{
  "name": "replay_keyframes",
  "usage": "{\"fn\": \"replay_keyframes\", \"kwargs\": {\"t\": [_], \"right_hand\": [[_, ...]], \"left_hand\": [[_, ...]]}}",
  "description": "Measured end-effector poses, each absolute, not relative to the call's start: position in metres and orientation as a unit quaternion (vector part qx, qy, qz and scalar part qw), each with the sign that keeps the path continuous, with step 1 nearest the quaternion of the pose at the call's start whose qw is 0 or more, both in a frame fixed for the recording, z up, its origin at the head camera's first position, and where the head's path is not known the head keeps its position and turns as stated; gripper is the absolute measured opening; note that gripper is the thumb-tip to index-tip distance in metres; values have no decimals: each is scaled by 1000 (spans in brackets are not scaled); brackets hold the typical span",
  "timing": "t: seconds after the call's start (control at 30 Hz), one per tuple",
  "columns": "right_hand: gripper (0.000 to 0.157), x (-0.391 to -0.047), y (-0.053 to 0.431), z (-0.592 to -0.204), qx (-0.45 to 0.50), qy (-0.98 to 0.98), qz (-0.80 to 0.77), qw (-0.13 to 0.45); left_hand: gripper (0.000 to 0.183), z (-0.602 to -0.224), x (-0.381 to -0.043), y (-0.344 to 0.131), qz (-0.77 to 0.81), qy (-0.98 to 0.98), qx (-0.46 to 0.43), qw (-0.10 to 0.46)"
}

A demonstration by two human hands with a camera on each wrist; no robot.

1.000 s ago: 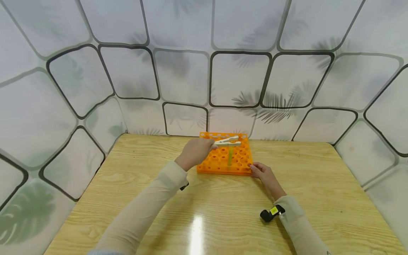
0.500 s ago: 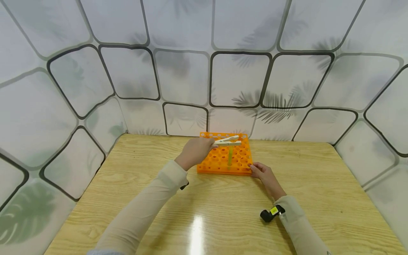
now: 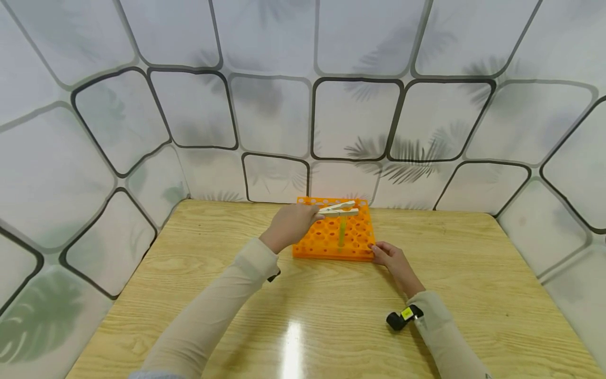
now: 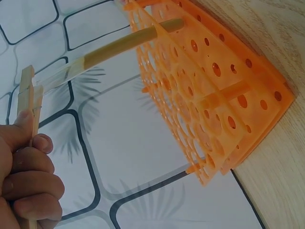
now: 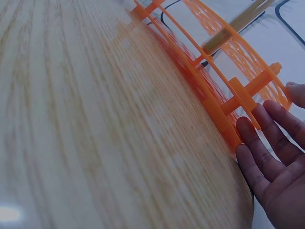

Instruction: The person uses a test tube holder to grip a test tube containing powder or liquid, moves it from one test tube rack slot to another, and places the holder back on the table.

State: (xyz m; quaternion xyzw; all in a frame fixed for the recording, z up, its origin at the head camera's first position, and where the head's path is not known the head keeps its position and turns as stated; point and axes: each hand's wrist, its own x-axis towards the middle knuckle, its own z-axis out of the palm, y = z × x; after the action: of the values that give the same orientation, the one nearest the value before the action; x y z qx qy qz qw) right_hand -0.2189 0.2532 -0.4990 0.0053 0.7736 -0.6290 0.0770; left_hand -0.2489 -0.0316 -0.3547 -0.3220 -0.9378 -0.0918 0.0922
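An orange test tube rack (image 3: 313,245) with rows of round holes stands at the back of the table. One clear test tube (image 4: 119,45), partly filled with yellow liquid, stands in it and sticks up above the top plate. My left hand (image 3: 291,223) grips a wooden test tube clamp (image 3: 337,212) by its handle. The clamp's end is at the tube's mouth; whether it squeezes the glass I cannot tell. At the rack's front right corner my right hand (image 3: 394,262) holds the edge, thumb by the top plate and fingers (image 5: 267,126) against the side.
The wooden table (image 3: 331,305) runs toward me, with a bright reflection near its front. A patterned curtain (image 3: 350,121) stands close behind the rack and along both sides. A black wrist camera (image 3: 397,320) sits on the right sleeve.
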Motion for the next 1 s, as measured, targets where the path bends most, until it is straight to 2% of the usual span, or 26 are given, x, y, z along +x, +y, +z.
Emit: {"fn": "replay_keyframes", "kwargs": {"t": [0.5,1.0], "right_hand": [[50,-218,253,-498,-4,774,-629,70],[49,-218,253,-497,-7,770,-634,71]], "left_hand": [[34,-350,-247,-33,-100,-942,-310,80],[31,-351,-248,-40,-98,-938,-318,100]]}}
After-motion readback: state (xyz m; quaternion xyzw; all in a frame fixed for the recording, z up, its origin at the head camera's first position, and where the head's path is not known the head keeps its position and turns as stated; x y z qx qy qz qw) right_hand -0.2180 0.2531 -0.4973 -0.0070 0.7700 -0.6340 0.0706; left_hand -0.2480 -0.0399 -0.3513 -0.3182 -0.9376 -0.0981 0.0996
